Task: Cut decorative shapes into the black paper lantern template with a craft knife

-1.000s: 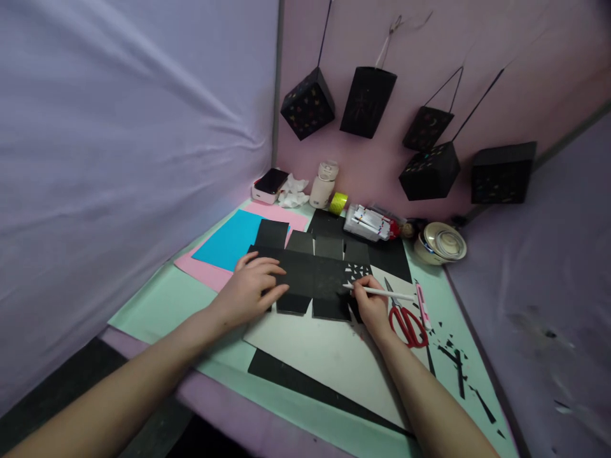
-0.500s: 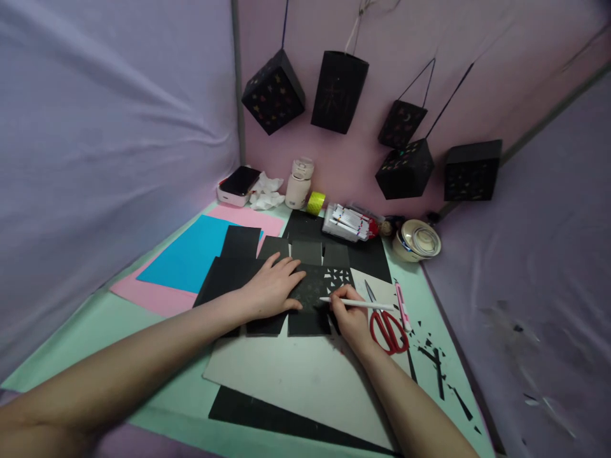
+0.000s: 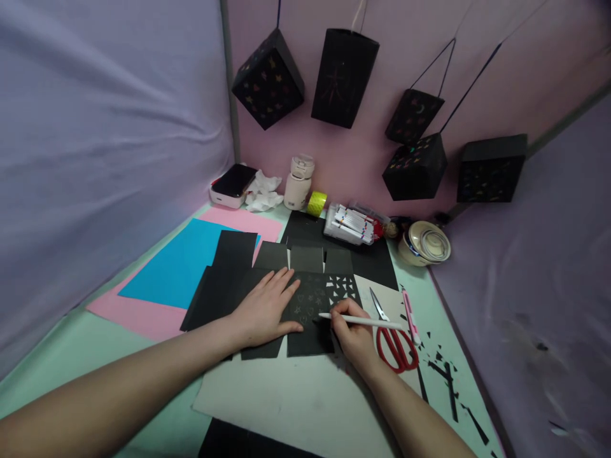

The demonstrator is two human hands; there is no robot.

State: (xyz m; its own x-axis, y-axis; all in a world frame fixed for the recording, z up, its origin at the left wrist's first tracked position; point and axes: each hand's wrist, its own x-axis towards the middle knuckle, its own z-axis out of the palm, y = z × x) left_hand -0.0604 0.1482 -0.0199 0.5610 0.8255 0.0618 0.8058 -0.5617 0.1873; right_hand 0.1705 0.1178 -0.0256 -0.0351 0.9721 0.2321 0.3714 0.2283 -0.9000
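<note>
My left hand (image 3: 268, 310) lies flat with fingers spread on a black card (image 3: 309, 342) cut with flaps along its top and bottom edges. My right hand (image 3: 354, 332) pinches a white pen (image 3: 375, 322), its tip at the card just right of faint heart and star outlines. Several small triangles are cut through the card's right panel, above my right hand. Under the card is a pale board (image 3: 258, 397). Scissors with red handles (image 3: 397, 350) rest beside my right hand, and a pink craft knife (image 3: 410, 318) lies to their right.
Black paper scraps (image 3: 451, 388) litter the right side. Blue paper (image 3: 167, 264) overlaps pink paper (image 3: 128, 318) at left. Behind stand a bottle (image 3: 296, 191), yellow tape (image 3: 317, 204), a marker box (image 3: 351, 224) and a bowl (image 3: 414, 254). Black box lanterns (image 3: 344, 79) hang above.
The view has shifted slightly, so the table things sit lower and the lanterns higher. The pen remains in my right hand at the card; my left hand still presses flat.
</note>
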